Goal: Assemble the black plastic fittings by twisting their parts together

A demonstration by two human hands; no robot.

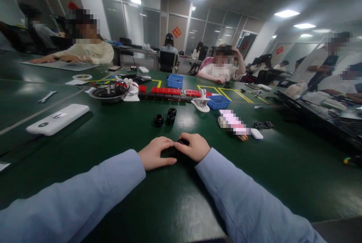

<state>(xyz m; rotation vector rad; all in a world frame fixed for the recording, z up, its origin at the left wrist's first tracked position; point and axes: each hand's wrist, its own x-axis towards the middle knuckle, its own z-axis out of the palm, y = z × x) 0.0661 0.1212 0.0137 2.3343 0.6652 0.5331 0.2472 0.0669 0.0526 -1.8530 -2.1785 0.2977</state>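
Handling appears unfinished — the right hand [195, 146] curls its fingers round a black round piece [184, 142] at the worktop [118, 137], the left hand [155, 153] gapes, apparently holding nothing, and three black rings [158, 120] stand beyond.

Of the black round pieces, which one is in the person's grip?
The black round piece partly covered by the right hand; the other three black pieces sit uncovered, grouped farther off on the table.
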